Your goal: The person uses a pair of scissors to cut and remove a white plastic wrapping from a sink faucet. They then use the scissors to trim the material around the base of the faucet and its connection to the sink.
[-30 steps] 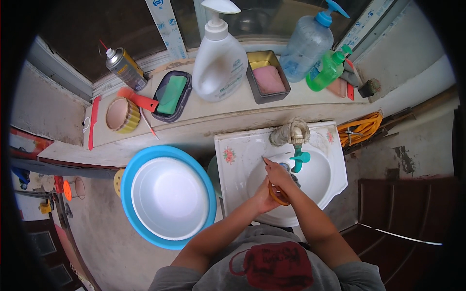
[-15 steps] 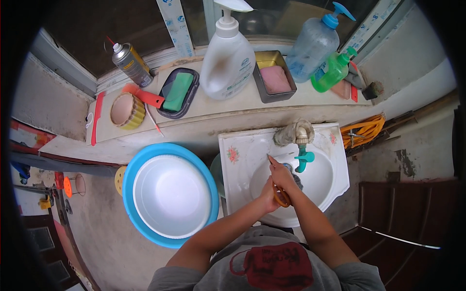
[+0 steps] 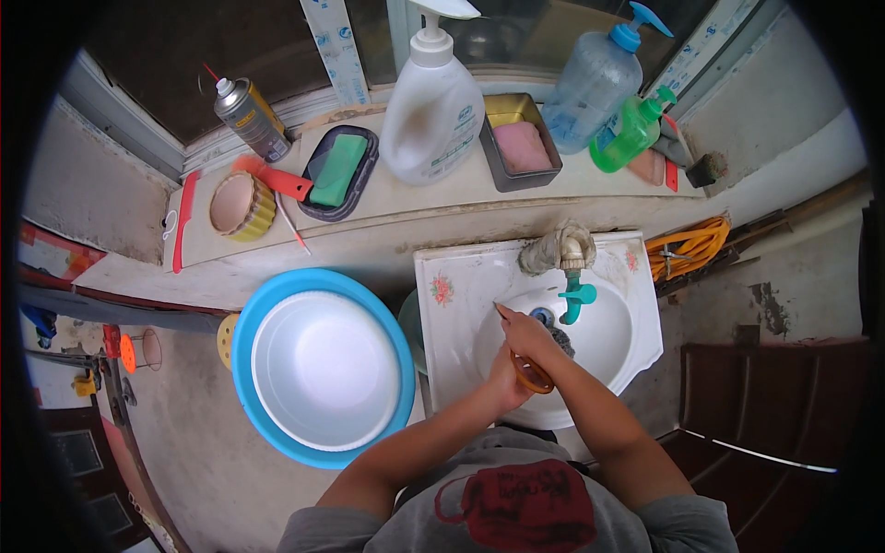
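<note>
Over the white washbasin, both my hands are closed together around a pair of scissors with an orange-brown looped handle. My left hand is nearer to me, beside the handle, its fingers partly hidden. Farther up, my right hand wraps the blades, and a dark narrow tip pokes out beyond it. A grey scouring pad lies in the bowl by the drain, close to my right wrist. Above the bowl hangs a tap with a green handle; no running water shows.
Left of the basin, a white bowl sits inside a blue tub. The ledge holds a white pump bottle, green soap in a dish, pink soap in a tin, a spray can and other bottles. An orange hose hangs right.
My right hand and the scissors' tip have shifted slightly left and toward me. My left hand has moved a little left too, and both hands keep their hold.
</note>
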Demonstrator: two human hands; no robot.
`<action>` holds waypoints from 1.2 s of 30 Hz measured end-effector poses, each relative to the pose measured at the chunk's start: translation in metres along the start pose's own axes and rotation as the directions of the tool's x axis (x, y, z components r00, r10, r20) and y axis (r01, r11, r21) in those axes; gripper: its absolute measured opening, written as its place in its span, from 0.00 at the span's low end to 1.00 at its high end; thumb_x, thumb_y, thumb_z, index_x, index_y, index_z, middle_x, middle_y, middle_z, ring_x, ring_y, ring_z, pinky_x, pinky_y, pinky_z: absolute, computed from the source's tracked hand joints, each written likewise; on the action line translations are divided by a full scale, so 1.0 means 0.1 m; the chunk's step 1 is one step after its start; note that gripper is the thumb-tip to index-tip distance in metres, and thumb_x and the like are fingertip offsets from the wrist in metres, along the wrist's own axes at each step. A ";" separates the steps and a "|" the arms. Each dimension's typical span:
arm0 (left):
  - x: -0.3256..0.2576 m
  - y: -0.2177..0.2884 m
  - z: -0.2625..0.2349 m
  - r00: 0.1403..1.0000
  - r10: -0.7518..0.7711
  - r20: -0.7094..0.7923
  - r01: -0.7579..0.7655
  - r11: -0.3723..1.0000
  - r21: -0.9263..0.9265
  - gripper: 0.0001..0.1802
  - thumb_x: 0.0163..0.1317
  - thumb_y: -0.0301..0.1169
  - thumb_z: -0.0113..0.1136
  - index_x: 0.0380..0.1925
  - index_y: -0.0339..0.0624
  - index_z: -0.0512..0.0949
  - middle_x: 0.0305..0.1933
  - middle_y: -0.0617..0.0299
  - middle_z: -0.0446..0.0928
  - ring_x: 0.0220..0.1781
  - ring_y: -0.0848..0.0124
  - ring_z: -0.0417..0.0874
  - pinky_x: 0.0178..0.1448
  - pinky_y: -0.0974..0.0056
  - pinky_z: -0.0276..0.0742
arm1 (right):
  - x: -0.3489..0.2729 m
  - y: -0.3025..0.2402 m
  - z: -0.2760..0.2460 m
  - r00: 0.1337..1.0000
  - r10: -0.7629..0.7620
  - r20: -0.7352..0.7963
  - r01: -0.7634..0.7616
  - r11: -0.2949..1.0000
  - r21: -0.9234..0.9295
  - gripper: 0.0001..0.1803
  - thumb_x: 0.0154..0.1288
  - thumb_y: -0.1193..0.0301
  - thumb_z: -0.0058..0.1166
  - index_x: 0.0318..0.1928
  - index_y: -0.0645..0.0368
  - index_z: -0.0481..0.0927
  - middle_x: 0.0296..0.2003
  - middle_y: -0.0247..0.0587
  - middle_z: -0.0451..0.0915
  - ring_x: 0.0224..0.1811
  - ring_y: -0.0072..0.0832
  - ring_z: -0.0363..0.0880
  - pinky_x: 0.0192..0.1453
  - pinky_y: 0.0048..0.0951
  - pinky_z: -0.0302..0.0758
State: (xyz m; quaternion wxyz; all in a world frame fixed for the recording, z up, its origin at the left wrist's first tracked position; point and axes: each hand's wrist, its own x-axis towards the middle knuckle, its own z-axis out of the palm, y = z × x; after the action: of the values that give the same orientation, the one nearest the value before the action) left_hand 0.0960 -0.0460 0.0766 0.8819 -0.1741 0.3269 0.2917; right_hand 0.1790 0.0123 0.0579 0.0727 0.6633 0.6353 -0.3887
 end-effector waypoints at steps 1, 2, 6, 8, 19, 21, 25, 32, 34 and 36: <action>-0.03 0.00 0.04 1.000 0.018 0.018 -0.018 1.000 -0.002 0.23 0.64 0.53 0.41 0.44 0.47 0.70 0.42 0.62 0.74 0.45 0.66 0.76 0.49 0.59 0.74 | 0.03 0.01 -0.03 1.000 0.002 -0.003 -0.002 1.000 0.000 0.24 0.66 0.64 0.34 0.63 0.45 0.62 0.46 0.55 0.76 0.47 0.52 0.74 0.54 0.46 0.69; -0.06 0.00 0.06 0.999 0.040 0.034 -0.040 0.999 -0.008 0.24 0.64 0.54 0.41 0.44 0.47 0.70 0.42 0.62 0.74 0.45 0.65 0.76 0.48 0.59 0.73 | 0.04 -0.04 -0.09 1.000 0.014 0.004 -0.014 1.000 -0.008 0.24 0.66 0.64 0.34 0.63 0.45 0.61 0.46 0.54 0.76 0.46 0.51 0.75 0.53 0.46 0.69; 0.01 0.05 0.04 1.000 -0.007 0.011 0.007 1.000 -0.012 0.25 0.63 0.55 0.41 0.43 0.47 0.71 0.42 0.61 0.74 0.44 0.64 0.76 0.48 0.58 0.73 | 0.06 -0.04 -0.10 0.998 0.054 -0.016 -0.055 0.997 -0.049 0.24 0.66 0.64 0.34 0.64 0.45 0.61 0.45 0.54 0.77 0.45 0.50 0.76 0.52 0.46 0.71; -0.02 0.00 0.04 0.999 -0.010 -0.041 0.010 1.000 -0.011 0.25 0.63 0.56 0.41 0.42 0.47 0.71 0.41 0.61 0.74 0.44 0.64 0.76 0.48 0.57 0.73 | 0.05 -0.04 -0.05 1.000 0.021 -0.003 -0.021 0.998 -0.051 0.24 0.66 0.64 0.34 0.64 0.45 0.61 0.45 0.54 0.77 0.45 0.50 0.76 0.51 0.46 0.71; -0.02 0.03 0.04 1.000 0.021 0.009 -0.021 1.000 -0.006 0.25 0.64 0.55 0.39 0.45 0.46 0.71 0.44 0.60 0.74 0.46 0.63 0.76 0.50 0.56 0.73 | 0.03 -0.08 -0.12 1.000 -0.009 0.006 0.009 0.999 -0.041 0.24 0.66 0.64 0.35 0.62 0.47 0.63 0.45 0.54 0.77 0.45 0.50 0.76 0.51 0.46 0.71; 0.02 0.04 0.05 0.999 0.030 -0.021 -0.030 1.000 0.001 0.26 0.64 0.55 0.39 0.45 0.46 0.70 0.45 0.60 0.74 0.46 0.62 0.76 0.51 0.55 0.72 | 0.03 -0.11 -0.17 0.997 0.080 -0.010 -0.080 0.994 -0.071 0.24 0.66 0.64 0.35 0.62 0.47 0.63 0.45 0.55 0.76 0.46 0.50 0.76 0.51 0.46 0.71; 0.05 0.00 0.06 1.000 -0.015 0.012 0.015 1.000 -0.027 0.27 0.63 0.56 0.39 0.46 0.45 0.70 0.45 0.59 0.74 0.46 0.61 0.76 0.51 0.54 0.72 | 0.08 0.04 -0.10 0.997 0.059 -0.046 -0.061 0.997 -0.045 0.24 0.66 0.64 0.35 0.62 0.47 0.63 0.45 0.54 0.77 0.46 0.50 0.76 0.51 0.46 0.71; 0.02 0.04 0.02 0.999 0.014 0.042 -0.014 1.000 0.004 0.26 0.64 0.56 0.38 0.44 0.46 0.70 0.43 0.60 0.75 0.46 0.62 0.77 0.52 0.54 0.72 | -0.03 -0.15 -0.15 0.999 0.032 -0.017 -0.032 0.999 -0.021 0.24 0.67 0.64 0.34 0.63 0.46 0.62 0.45 0.54 0.76 0.45 0.49 0.76 0.52 0.46 0.70; -0.06 0.00 0.05 1.000 0.018 -0.001 -0.018 1.000 0.013 0.26 0.64 0.55 0.37 0.44 0.47 0.70 0.43 0.61 0.75 0.47 0.63 0.76 0.52 0.54 0.72 | -0.02 -0.10 -0.07 0.994 0.091 -0.054 -0.090 0.996 0.010 0.24 0.67 0.64 0.34 0.63 0.45 0.62 0.46 0.54 0.76 0.45 0.49 0.76 0.52 0.45 0.70; -0.13 -0.07 0.03 0.999 0.020 -0.044 -0.019 1.000 0.020 0.25 0.64 0.55 0.37 0.44 0.48 0.70 0.43 0.62 0.75 0.47 0.63 0.76 0.51 0.55 0.72 | -0.07 -0.04 0.11 0.992 -0.129 0.002 0.129 0.992 -0.002 0.24 0.67 0.63 0.34 0.63 0.44 0.62 0.45 0.53 0.77 0.45 0.49 0.76 0.52 0.45 0.70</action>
State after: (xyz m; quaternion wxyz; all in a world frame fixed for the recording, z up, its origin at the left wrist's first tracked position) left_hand 0.0939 -0.0552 0.0882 0.8732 -0.1688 0.3508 0.2933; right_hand 0.1718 0.0013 0.0561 0.0487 0.6203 0.6772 -0.3927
